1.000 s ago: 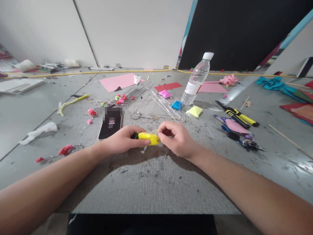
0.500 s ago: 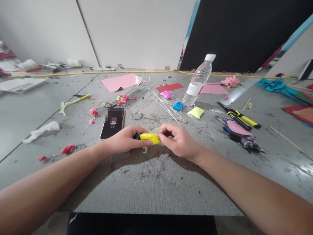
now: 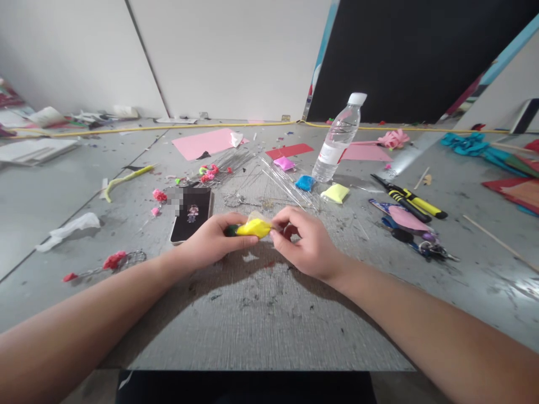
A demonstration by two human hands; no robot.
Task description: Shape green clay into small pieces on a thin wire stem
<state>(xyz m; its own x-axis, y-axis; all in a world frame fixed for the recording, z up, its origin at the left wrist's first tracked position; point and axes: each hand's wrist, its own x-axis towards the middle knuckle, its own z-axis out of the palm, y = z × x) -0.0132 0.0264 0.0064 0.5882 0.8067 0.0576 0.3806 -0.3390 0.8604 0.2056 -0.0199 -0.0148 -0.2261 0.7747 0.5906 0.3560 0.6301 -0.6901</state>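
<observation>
My left hand is closed around a packet of yellow modelling clay, thumb in front. Clear plastic stands up along the packet's upper side. Something dark green shows between the left fingers at its left end. My right hand pinches the packet's right tip between thumb and fingers. Just below the hands is a small whitish scrap. Beyond them lie similar packets in pale yellow, blue and pink. A phone lies beside my left hand.
An upright water bottle stands behind the packets. Thin metal wires spread across the middle. Yellow-black pliers and keys lie at right. Pink paper is farther back, and a red-beaded wire piece lies at left.
The yellow packet has turned in my hands, and its clear plastic now stands up on top. My right fingers have shifted down to its right tip. The view has moved slightly.
</observation>
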